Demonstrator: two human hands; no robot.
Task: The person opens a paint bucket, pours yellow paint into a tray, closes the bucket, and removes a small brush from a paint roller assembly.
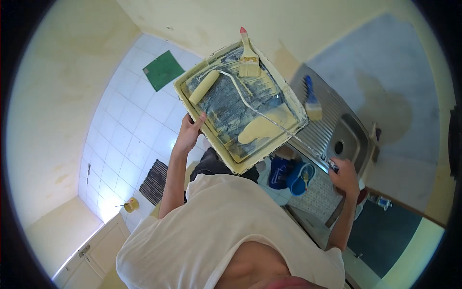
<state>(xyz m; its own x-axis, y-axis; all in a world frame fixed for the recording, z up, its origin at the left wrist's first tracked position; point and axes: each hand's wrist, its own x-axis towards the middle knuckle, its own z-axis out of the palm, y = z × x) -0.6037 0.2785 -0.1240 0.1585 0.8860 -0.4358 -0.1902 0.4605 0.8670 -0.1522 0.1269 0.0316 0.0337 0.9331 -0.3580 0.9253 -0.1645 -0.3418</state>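
My left hand [189, 132] is closed on the left rim of a paint tray [230, 155], thumb over the edge, and holds it up off the floor. Pale yellow paint [264, 127] pools at the tray's near right end and smears its dark bottom. My right hand [344, 176] grips the handle of a paint roller [204, 87], whose long bent wire frame crosses the tray. The roller's yellow sleeve lies near the tray's left side. A paintbrush [249, 60] with a red-tipped handle rests across the far end of the tray, bristles toward me.
At the right stands a steel sink [344, 137] whose drainboard carries a blue-handled brush [312, 98]. Below it are a blue bucket [301, 178] and a patterned mat [325, 195]. A green sheet [163, 71], a striped mat [154, 181] and a yellow paint pot [131, 205] lie on the tiled floor.
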